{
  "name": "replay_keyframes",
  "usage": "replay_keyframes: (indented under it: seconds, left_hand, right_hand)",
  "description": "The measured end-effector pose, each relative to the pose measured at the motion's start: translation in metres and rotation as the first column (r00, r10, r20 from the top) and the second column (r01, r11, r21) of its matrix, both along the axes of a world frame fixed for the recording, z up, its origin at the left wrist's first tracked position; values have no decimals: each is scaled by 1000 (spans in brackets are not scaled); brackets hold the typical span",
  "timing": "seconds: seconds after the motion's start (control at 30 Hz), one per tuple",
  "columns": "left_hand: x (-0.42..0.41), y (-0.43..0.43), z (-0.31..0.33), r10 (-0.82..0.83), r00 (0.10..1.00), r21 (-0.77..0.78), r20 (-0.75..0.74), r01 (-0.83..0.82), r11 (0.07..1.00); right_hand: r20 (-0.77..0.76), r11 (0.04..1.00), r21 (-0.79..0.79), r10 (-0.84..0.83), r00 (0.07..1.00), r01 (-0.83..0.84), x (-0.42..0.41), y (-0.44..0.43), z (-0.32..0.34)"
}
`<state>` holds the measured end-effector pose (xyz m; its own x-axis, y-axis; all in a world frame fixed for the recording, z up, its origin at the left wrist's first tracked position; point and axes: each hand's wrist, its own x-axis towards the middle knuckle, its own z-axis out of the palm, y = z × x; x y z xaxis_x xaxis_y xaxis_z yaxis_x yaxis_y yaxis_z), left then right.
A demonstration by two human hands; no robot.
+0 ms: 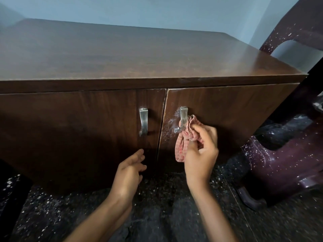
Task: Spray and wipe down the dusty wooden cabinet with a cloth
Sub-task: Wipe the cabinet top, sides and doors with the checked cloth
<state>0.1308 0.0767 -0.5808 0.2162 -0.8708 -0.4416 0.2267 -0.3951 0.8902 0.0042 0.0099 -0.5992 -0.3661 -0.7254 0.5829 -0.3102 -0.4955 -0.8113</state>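
Right hand [201, 151] clenched round a bunched pink striped cloth [188, 133], thumb and fingertips pinching the wad, loose tail hanging below the fist. Bunched that way probably to get a small firm pad into the gap behind the right door handle [182, 119]. Cloth wad touching that handle on its right side and lower end, pressed against the door face there. Likely step: rubbing handle and the panel around it.

Just left of the handle, whitish dusty or sprayed smear on the right door [227, 109], running down toward the door seam. Not wiped yet, by the look of it.

Left hand [130, 170] released, empty, fingers loosely curled, below and left of the handle, hovering close to the bottom of the left door [70, 128]; contact with the wood unclear. Probably steadying or waiting.

Left door handle [143, 122] well left of the landmark handle, untouched by either hand.

Cabinet top [139, 55] above the handle, hazy sheen toward the right edge. No spray bottle in view. Speckled plastic chair [279, 163] far right of the handle, beside the cabinet.
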Motion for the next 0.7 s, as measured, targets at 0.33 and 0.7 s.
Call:
replay_keyframes:
  seconds: [0.33,0.7]
  left_hand:
    - [-5,-3,0,17,1000,13,-22,-16,1000]
    - [-2,-2,4,38,999,18,-17,-38,999]
  right_hand:
    - [-148,997,-82,-5,989,-8,-5,-5,-5]
    - [-172,997,-46,-62,983,55,7,3,-42]
